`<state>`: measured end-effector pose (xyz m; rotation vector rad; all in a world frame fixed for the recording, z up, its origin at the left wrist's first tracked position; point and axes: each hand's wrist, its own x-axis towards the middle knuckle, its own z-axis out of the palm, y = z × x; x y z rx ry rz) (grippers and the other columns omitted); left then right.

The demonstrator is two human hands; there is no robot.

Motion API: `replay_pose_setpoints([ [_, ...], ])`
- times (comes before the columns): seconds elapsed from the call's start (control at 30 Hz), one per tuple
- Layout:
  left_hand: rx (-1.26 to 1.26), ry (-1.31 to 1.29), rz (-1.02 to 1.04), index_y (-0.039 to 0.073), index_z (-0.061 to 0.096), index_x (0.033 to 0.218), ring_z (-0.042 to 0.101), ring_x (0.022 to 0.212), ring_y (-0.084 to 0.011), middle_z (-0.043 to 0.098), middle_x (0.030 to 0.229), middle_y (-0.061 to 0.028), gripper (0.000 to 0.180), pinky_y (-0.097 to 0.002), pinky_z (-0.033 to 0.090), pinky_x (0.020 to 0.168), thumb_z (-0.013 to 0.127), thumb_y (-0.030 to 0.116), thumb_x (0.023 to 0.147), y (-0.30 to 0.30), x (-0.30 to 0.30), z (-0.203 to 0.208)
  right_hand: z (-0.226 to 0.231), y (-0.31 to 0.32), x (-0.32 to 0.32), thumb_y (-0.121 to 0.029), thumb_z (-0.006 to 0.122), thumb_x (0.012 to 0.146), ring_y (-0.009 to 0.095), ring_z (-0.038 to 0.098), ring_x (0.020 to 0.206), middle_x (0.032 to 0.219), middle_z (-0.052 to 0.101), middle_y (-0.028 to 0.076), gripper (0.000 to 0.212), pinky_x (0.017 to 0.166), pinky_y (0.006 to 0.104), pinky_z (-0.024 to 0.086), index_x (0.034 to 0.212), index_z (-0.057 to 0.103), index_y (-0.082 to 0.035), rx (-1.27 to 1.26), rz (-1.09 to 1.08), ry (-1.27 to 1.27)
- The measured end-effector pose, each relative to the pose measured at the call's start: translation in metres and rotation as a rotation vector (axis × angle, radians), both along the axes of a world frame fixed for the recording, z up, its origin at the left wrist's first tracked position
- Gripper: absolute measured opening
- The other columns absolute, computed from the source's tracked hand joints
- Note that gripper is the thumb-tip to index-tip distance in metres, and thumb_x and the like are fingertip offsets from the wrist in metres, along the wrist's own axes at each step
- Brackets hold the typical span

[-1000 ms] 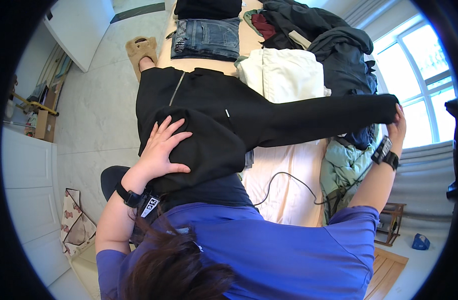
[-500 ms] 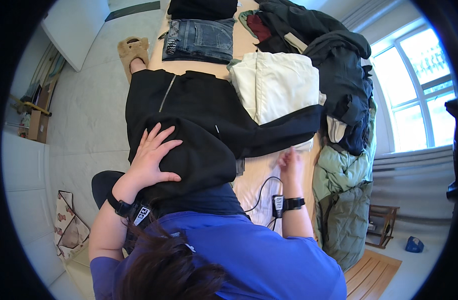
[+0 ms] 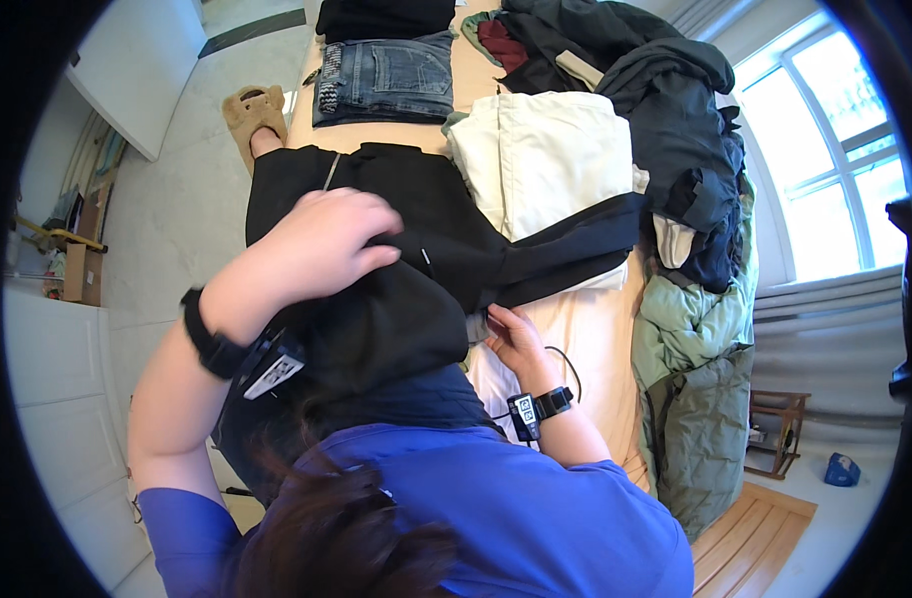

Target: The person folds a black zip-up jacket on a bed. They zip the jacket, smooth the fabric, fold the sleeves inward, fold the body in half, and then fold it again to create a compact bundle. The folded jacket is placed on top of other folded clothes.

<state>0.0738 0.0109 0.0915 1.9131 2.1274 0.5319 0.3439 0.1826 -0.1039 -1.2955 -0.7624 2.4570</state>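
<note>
A black top (image 3: 406, 189) with a short metal zip is spread over my lap and the bed, one sleeve (image 3: 576, 239) stretched to the right. Above its left part is my left hand (image 3: 341, 239), fingers bent loosely and thumb apart, holding nothing; whether it touches the fabric is unclear. My right hand (image 3: 519, 342) is at the top's right edge just below the sleeve, its fingertips closed on the cloth there. Beneath the sleeve lies a folded cream-white garment (image 3: 551, 159).
Folded blue jeans (image 3: 396, 80) and a folded black garment (image 3: 386, 15) lie at the far end of the bed. Dark jackets (image 3: 665, 130) and a green puffer garment (image 3: 700, 399) are heaped along the right. A cable (image 3: 573, 369) runs beside my right wrist.
My left hand has lifted from lying flat on the top and shifted up and right. My right hand has moved left from below the sleeve to the top's edge.
</note>
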Motion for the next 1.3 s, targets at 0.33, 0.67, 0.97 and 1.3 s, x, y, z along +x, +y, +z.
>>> replay_pose_setpoints([
  [0.33, -0.253, -0.135, -0.172, 0.009, 0.064, 0.110, 0.062, 0.099, -0.0331, 0.066, 0.099, -0.0135, 0.032, -0.0412, 0.051, 0.085, 0.071, 0.017, 0.079, 0.165, 0.038, -0.089, 0.004, -0.018, 0.017, -0.011, 0.061, 0.093, 0.014, 0.063, 0.093, 0.106, 0.067, 0.004, 0.021, 0.082, 0.0267, 0.048, 0.113, 0.062, -0.004, 0.373, -0.128, 0.034],
  [0.67, -0.147, -0.941, 0.274, 0.006, 0.052, 0.091, 0.055, 0.050, -0.0146, 0.057, 0.069, -0.0048, 0.011, -0.0294, 0.045, 0.049, 0.061, 0.013, 0.091, 0.182, 0.001, -0.099, 0.051, -0.001, 0.003, -0.032, 0.039, 0.103, 0.029, 0.054, 0.122, 0.135, 0.054, 0.013, 0.045, 0.104, 0.0406, 0.042, 0.135, 0.046, -0.001, 0.046, -0.439, 0.324],
  [0.97, 0.251, -0.274, 0.180, 0.002, 0.052, 0.095, 0.058, 0.092, -0.0300, 0.051, 0.100, -0.0145, 0.027, -0.0379, 0.049, 0.080, 0.071, 0.007, 0.076, 0.133, 0.046, -0.068, 0.091, 0.025, -0.007, -0.034, 0.037, 0.103, 0.029, 0.045, 0.131, 0.143, 0.047, 0.012, 0.049, 0.112, 0.0418, 0.032, 0.140, 0.042, -0.002, -0.015, -0.396, 0.496],
  [1.3, -0.032, 0.124, 0.004, 0.006, 0.059, 0.102, 0.054, 0.103, -0.0327, 0.053, 0.114, -0.0124, 0.036, -0.0410, 0.046, 0.081, 0.069, 0.011, 0.068, 0.020, 0.115, -0.049, 0.083, 0.050, 0.000, -0.025, 0.039, 0.103, 0.028, 0.053, 0.123, 0.130, 0.058, 0.011, 0.029, 0.109, 0.0443, 0.038, 0.122, 0.054, -0.008, 0.089, -0.326, 0.642],
])
